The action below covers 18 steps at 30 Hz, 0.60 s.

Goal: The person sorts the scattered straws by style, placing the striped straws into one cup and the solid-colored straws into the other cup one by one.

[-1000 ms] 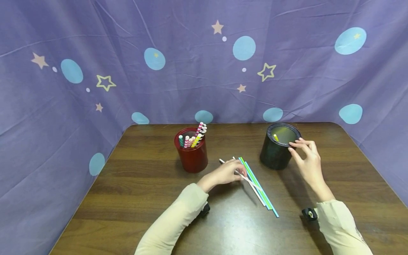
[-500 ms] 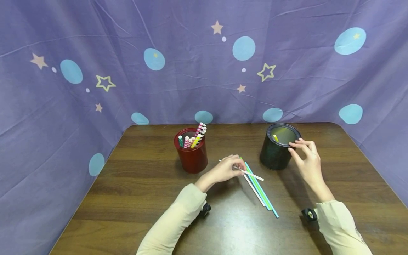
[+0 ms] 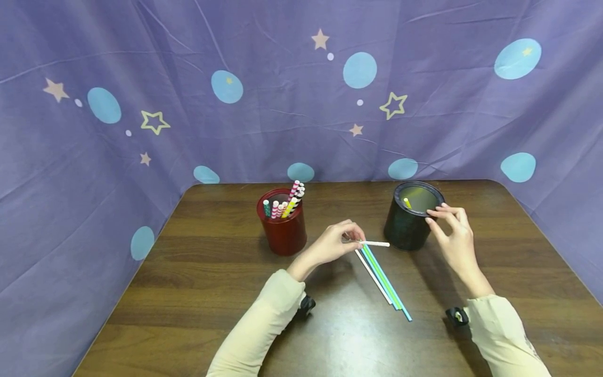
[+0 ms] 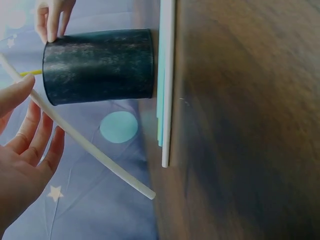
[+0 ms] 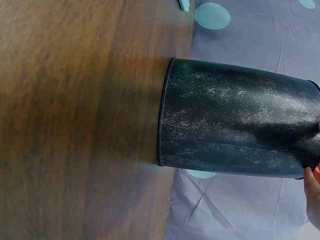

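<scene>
In the head view my left hand [image 3: 335, 243] pinches a white paper straw [image 3: 377, 244] between thumb and fingers, raised off the table. The left wrist view shows this straw [image 4: 102, 157] slanting across the fingers. Under the hand lie several straws side by side: a white one [image 3: 374, 278], a green one [image 3: 385, 278] and blue ones [image 3: 398, 298]. My right hand [image 3: 454, 243] holds the rim of a dark green can [image 3: 406, 230], thumb against its outer wall. Inside that can leans a yellow straw [image 3: 407, 203].
A red can [image 3: 285, 235] stands left of the dark one, filled with several patterned straws [image 3: 276, 209], pink-striped, black-striped, yellow and green. Behind the wooden table [image 3: 198, 272] hangs a purple curtain [image 3: 273, 141] with stars and blue dots.
My left hand has lifted the white straw up off the others, and the straw has swung from slanting to nearly level, toward the dark can. The right hand has stayed at the rim.
</scene>
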{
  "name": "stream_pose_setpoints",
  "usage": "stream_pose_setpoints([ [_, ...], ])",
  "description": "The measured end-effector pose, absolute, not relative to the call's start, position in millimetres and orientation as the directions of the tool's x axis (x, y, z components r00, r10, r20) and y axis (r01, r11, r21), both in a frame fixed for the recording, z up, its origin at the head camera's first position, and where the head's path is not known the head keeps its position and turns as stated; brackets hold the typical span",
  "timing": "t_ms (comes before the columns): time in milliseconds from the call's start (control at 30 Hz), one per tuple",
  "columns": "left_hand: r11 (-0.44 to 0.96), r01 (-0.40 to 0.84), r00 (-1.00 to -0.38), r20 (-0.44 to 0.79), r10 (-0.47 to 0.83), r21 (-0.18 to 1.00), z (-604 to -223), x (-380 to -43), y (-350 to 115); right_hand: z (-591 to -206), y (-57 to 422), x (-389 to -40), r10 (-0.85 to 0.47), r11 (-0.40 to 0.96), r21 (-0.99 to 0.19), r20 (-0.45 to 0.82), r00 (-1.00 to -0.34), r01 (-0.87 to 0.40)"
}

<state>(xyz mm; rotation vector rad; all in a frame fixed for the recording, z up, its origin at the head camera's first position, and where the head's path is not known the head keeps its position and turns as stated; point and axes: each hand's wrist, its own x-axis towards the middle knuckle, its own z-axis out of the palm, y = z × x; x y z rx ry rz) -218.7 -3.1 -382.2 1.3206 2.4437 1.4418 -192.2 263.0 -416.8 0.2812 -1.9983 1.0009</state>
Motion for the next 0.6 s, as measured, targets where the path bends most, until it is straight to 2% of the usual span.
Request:
stream_pose_setpoints([
  [100, 0.223, 0.624, -0.671, 0.366, 0.645, 0.749, -365, -210, -3, -417, 263, -193, 0.168, 0.647, -0.547, 0.781, -0.601, -0.531],
  [600, 0.135, 0.528, -0.764, 0.4, 0.506, 0.838, -352, -208, 1, -417, 263, -193, 0.173, 0.649, -0.545, 0.785, -0.595, -0.531],
])
